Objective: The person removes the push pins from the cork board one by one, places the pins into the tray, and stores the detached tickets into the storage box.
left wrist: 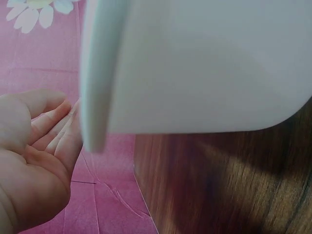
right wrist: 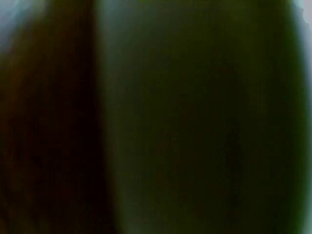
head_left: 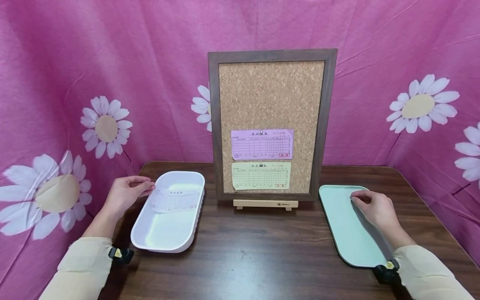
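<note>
My left hand (head_left: 129, 192) is at the left rim of a white tray (head_left: 165, 233), its thumb and fingertips pinching the left end of a white printed receipt slip (head_left: 175, 201). The slip spans the inside of the tray in the head view. In the left wrist view, the tray's side hides the slip and the tips of the left hand (left wrist: 41, 146). My right hand (head_left: 375, 208) is low over a pale green tray (head_left: 343, 233), thumb and index fingertip close together near its far end; I cannot tell whether something small is between them.
A framed corkboard (head_left: 270, 96) stands on a small wooden easel (head_left: 265, 203) between the trays. A purple slip (head_left: 261, 146) and a yellow-green slip (head_left: 260, 176) are pinned low on it. Behind the brown table (head_left: 243, 258) hangs a pink flowered curtain (head_left: 168, 62).
</note>
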Tool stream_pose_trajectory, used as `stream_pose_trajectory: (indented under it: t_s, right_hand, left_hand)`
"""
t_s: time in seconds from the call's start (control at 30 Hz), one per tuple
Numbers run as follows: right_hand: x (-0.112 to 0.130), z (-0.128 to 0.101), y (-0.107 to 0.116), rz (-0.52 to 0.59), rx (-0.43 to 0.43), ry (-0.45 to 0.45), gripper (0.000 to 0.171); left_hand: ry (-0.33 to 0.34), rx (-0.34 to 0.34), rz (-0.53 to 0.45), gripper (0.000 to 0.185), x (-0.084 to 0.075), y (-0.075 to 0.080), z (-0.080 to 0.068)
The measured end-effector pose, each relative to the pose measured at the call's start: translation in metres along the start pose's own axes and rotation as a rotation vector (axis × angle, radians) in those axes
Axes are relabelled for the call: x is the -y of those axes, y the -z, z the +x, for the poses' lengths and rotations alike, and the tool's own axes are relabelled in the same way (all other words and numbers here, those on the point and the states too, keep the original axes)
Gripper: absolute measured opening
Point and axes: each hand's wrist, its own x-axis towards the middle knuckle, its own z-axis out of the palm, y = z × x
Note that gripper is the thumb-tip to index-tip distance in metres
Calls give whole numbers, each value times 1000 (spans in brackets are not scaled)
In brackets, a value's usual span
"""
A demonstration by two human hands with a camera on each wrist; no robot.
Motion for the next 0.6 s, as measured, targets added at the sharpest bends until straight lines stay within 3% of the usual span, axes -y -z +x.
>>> stream_pose_trajectory:
  t_s: [0.17, 0.4, 0.6]
  right_hand:
    - [0, -2, 6, 10, 14, -13, 19]
    - [1, -4, 20, 67, 45, -91, 37]
    - [5, -1, 29, 63, 18, -83, 37]
  left_hand:
    - [-12, -1, -5, 45, -1, 1, 0]
    - [-25, 7, -21, 46, -5, 3, -1]
    - [-34, 8, -24, 46, -8, 1, 0]
